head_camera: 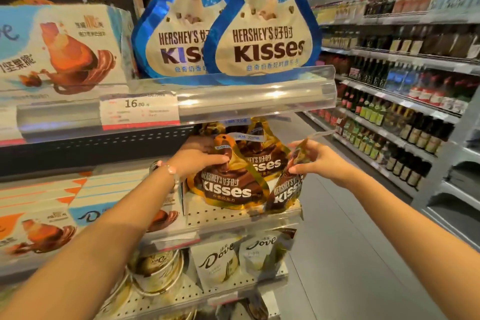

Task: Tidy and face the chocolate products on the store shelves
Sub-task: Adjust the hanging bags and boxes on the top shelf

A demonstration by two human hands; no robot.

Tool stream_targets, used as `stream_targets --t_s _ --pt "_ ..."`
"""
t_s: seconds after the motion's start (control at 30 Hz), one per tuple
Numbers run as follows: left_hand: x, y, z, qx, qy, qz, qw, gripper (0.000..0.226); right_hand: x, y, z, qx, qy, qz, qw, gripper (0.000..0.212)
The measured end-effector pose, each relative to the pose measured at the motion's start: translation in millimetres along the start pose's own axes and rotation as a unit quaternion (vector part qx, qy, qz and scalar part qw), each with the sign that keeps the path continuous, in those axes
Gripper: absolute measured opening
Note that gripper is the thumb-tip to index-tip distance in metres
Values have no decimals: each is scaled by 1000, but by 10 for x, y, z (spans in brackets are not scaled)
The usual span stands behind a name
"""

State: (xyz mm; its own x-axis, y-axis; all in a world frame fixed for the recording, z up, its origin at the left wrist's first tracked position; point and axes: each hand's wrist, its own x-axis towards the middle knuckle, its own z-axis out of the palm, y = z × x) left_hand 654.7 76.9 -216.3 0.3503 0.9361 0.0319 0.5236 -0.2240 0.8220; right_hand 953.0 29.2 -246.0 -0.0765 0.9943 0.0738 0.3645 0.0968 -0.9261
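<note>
Head cam has your left hand (pixel 200 161) draped over the top of the front brown Kisses bag (pixel 228 187), fingers (pixel 218 159) curled down over its upper edge, so you've got a hold of it. Your fingertips cover the pointed tip of that bag, and the palm side is hidden from view. Right hand (pixel 315 161) pinches the side-turned Kisses bag (pixel 285 189) near its top, thumb and fingers closed on the crinkly foil; it's turned nearly edge-on, so only part of the logo reads. Both bags sit on the white perforated shelf (pixel 228 215), just under your fingers. A third brown bag (pixel 262 158) stands between your two hands, behind the front one, half covered.

Above your fingers, the clear plastic price rail (pixel 246 96) throws glare, and the price tag (pixel 139 112) is blurry apart from the 16. Two glossy blue teardrop Kisses bags (pixel 262 41) stand on the shelf over it, the left one overlapped by the right. Below your wrists, pale Dove pouches (pixel 218 262) and round tins (pixel 153 270) sit soft and smeary, cut off by your left arm. Left of your left-hand fingers, the cardboard Dove boxes (pixel 52 218) run off frame. Bottles (pixel 405 135) across the aisle are too blurry to read.
</note>
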Motion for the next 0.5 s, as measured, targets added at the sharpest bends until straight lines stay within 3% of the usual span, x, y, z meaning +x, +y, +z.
stream_targets --t_s 0.1,0.17,0.4,0.5 --pt "8 26 17 -10 -23 -14 1000 19 64 15 -5 -20 -19 -19 999 19" --pt "2 29 8 -23 -24 -25 999 13 87 31 4 -27 -12 -16 999 12" --pt "24 -8 27 -86 43 -94 991 29 87 9 166 -34 72 6 997 23" --pt "18 4 94 -84 30 -101 991 23 79 35 275 -34 114 10 993 27"
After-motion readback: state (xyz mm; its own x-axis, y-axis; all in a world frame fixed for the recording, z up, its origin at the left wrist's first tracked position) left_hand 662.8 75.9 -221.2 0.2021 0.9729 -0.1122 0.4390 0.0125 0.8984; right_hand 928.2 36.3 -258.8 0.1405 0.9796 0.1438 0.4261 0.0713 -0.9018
